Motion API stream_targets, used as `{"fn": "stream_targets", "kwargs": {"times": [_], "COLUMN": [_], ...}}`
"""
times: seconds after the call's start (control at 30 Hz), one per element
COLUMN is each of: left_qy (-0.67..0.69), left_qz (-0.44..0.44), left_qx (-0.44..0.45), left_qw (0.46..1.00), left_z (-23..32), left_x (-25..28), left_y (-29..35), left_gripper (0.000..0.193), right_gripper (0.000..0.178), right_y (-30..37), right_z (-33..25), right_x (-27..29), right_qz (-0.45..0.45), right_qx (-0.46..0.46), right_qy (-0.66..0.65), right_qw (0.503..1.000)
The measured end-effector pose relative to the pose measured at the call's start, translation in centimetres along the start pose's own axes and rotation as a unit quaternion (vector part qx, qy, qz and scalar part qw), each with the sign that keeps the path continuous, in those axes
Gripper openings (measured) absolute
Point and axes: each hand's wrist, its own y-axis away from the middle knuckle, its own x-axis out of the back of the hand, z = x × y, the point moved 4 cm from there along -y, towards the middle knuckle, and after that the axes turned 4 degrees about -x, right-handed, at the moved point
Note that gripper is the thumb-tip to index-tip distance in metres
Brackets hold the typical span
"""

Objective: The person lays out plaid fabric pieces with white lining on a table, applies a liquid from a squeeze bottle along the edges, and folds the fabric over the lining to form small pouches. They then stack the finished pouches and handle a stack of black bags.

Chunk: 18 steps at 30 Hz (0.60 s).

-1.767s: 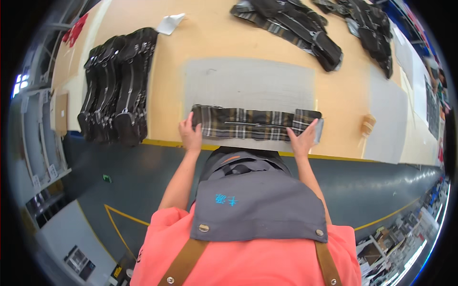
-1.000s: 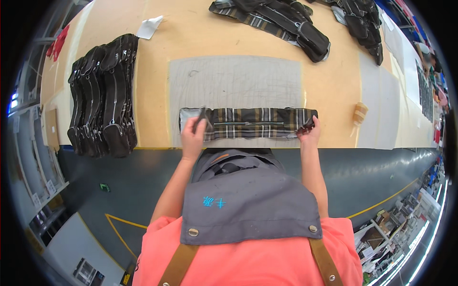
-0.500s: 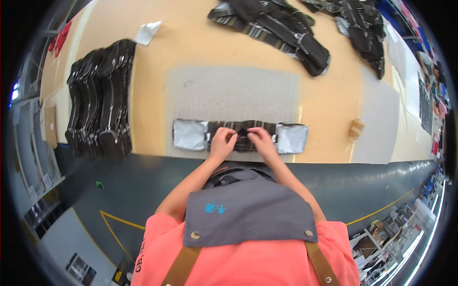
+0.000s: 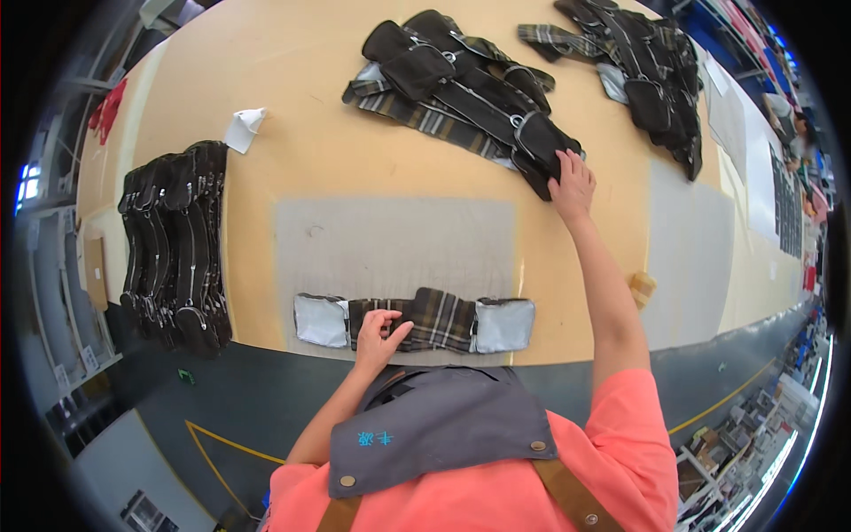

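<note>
A strip [image 4: 441, 319] of dark plaid cloth with a silvery panel [image 4: 504, 327] at each end lies along the near table edge. A plaid flap stands folded up at its middle. My left hand [image 4: 379, 337] rests at the strip's left part, thumb and fingers apart, holding nothing I can see. Far to the right, my right arm is stretched out. My right hand [image 4: 574, 186] has its fingers over the near end of a black zippered fabric piece [image 4: 523, 133], the thumb at its side. That piece lies in a loose pile with plaid cloth under it; the fingertips are partly hidden.
Several black zippered pieces [image 4: 182, 248] lie stacked at the table's left edge. Another dark pile [image 4: 656, 84] is at the far right. A white scrap [image 4: 244, 129], a tan roll [image 4: 642, 288] and a grey sheet [image 4: 390, 239] lie on the table [image 4: 266, 177].
My right hand has left the strip and reached far right to the black pile. My left hand has come off the strip's middle, where a plaid flap now shows. The view has shifted.
</note>
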Motion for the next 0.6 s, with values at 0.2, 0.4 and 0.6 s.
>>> {"fn": "stream_targets", "kwargs": {"times": [0.2, 0.4, 0.6], "left_qy": [0.081, 0.136, 0.13], "left_qz": [0.126, 0.177, 0.202], "left_qx": [-0.031, -0.079, -0.113], "left_qw": [0.988, 0.972, 0.964], "left_z": [1.7, 3.9, 4.9], "left_x": [1.5, 3.7, 7.5], "left_y": [0.3, 0.9, 3.5], "left_gripper": [0.026, 0.022, 0.022], "right_gripper": [0.027, 0.021, 0.028], "right_y": [-7.4, -20.8, -25.8], "right_z": [2.2, -7.9, -21.4], "right_x": [1.7, 16.6, 34.0], "right_qz": [-0.076, 0.098, 0.201], "right_qx": [0.022, 0.149, 0.242], "right_qy": [-0.054, -0.242, -0.162], "right_qw": [0.995, 0.954, 0.935]}}
